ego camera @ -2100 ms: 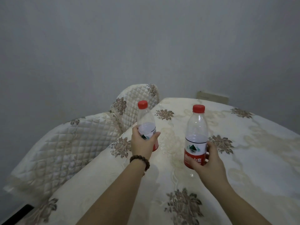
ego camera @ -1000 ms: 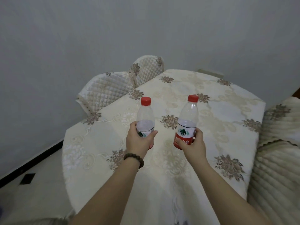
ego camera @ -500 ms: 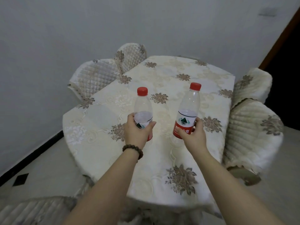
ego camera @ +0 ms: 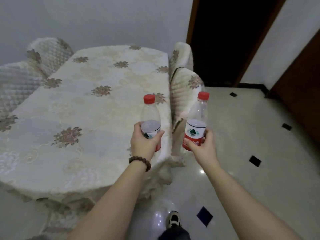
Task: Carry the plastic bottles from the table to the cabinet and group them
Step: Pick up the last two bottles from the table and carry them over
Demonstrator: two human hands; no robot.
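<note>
The cloth-covered table (ego camera: pixel 72 118) lies to the left. Above its right edge the left hand (ego camera: pixel 144 143) has its grip closed round a red-capped bottle (ego camera: pixel 150 116), held upright. Just right, over the tiled floor (ego camera: pixel 251 153), the right hand (ego camera: pixel 202 147) clasps a second bottle (ego camera: pixel 196 122), slightly tilted.

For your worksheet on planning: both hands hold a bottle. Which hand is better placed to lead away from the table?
Probably the right hand: its bottle is already over open floor, while the left hand and its bottle hang above the table edge.
</note>
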